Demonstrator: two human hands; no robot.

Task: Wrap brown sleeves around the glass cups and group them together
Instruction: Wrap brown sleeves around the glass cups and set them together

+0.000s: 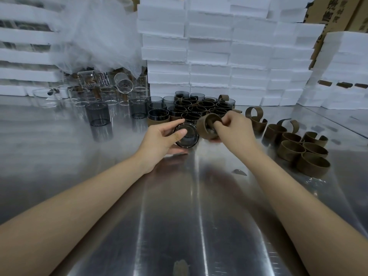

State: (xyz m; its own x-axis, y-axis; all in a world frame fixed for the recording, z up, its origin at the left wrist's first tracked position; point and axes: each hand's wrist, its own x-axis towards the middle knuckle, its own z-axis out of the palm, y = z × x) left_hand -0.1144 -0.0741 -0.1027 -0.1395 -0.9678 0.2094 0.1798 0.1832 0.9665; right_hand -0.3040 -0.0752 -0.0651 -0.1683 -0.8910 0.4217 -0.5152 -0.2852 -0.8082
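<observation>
My left hand [163, 139] grips a smoky grey glass cup [188, 137], tipped so its mouth faces me, just above the steel table. Right beside it my right hand [232, 126] holds a curled brown sleeve [207, 126], with fingers hooked inside the ring. Sleeve and cup sit close together, almost touching. Behind them stands a tight group of sleeved dark cups [199, 110]. Bare grey cups [157, 113] stand to the left of that group.
Loose brown sleeves [298, 148] lie in a heap on the right of the steel table [179, 216]. Clear glass beakers [103, 92] crowd the back left under plastic film. Stacked white foam boxes [219, 52] wall off the back.
</observation>
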